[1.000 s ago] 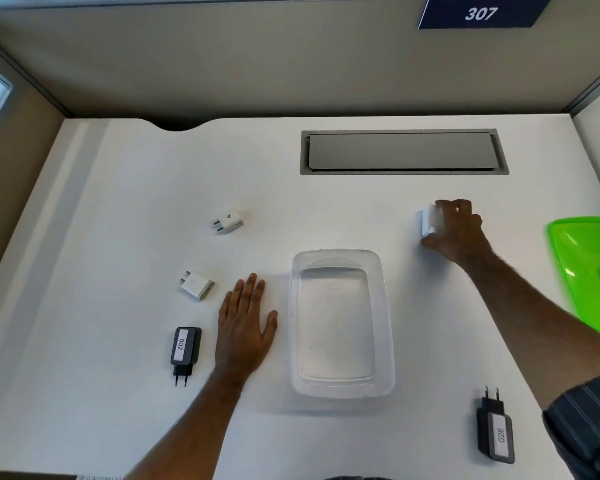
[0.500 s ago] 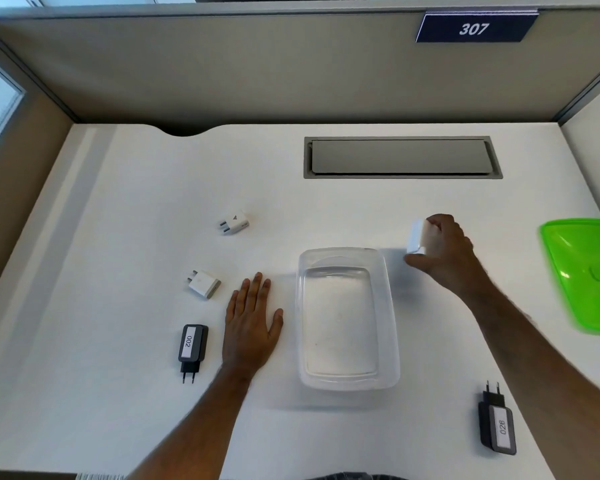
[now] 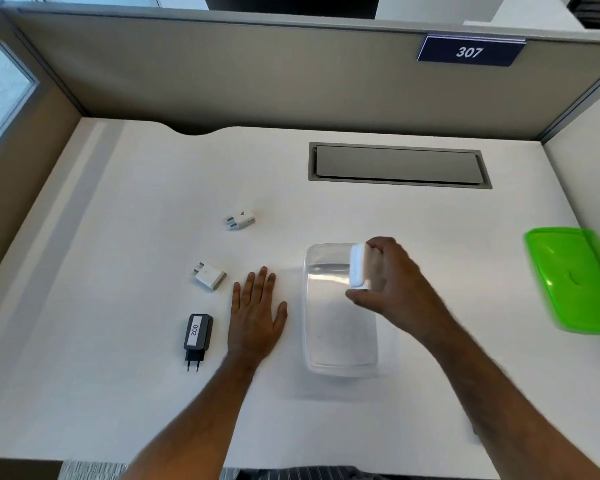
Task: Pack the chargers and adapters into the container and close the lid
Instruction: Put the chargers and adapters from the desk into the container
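A clear plastic container (image 3: 314, 362) stands open in the middle of the white desk. My right hand (image 3: 394, 278) hovers over its far right corner, shut on a white charger (image 3: 357, 266). My left hand (image 3: 257, 315) lies flat and open on the desk just left of the container. Further left lie a white adapter (image 3: 241, 220), a white charger (image 3: 210, 276) and a black charger labelled 002 (image 3: 197, 336). The green lid (image 3: 577, 278) rests at the right edge of the desk.
A grey cable hatch (image 3: 399, 165) is set into the desk at the back. Beige partition walls (image 3: 257, 74) enclose the desk on three sides, with a sign reading 307 (image 3: 470, 51).
My right hand has lifted the white charger from the desk right of the container and carried it left, over the container's far end. My left hand has stayed flat.
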The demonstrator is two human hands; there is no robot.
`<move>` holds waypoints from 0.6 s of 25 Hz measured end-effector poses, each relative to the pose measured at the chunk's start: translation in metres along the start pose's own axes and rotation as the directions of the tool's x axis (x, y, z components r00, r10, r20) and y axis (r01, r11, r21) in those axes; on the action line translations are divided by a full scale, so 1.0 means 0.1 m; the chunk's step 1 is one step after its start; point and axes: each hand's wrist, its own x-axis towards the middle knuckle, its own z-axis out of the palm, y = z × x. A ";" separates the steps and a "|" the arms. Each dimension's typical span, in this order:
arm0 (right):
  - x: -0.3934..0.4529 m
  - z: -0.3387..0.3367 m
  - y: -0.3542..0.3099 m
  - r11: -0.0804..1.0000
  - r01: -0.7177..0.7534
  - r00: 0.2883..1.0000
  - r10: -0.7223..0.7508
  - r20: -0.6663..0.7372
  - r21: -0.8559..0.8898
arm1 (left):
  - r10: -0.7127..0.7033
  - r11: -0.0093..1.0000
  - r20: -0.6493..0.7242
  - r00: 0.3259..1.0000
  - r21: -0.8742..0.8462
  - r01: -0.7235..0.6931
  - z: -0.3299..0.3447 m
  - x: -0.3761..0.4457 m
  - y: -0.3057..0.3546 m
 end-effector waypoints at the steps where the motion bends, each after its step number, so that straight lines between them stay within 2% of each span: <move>1: -0.04 0.10 -0.02 1.000 -0.003 0.999 0.003 0.039 -0.022 | 0.003 1.000 0.000 1.000 0.001 -0.003 0.00 0.00 0.00; 4: -0.17 0.41 -0.03 0.995 -0.007 0.986 0.023 0.166 -0.098 | 0.004 1.000 -0.001 1.000 -0.008 -0.004 0.00 0.00 -0.01; 7: -0.26 0.67 0.00 0.960 0.032 0.964 0.043 0.261 -0.278 | 0.006 1.000 -0.011 1.000 -0.019 -0.006 0.00 -0.01 -0.02; 11: -0.32 0.89 0.04 0.888 0.072 0.957 0.067 0.283 -0.454 | 0.006 0.999 -0.011 1.000 -0.031 -0.006 0.00 -0.01 -0.02; 15: -0.34 1.01 0.06 0.862 0.078 0.948 0.092 0.305 -0.502 | 0.008 0.999 -0.012 1.000 -0.033 -0.009 0.00 -0.01 -0.02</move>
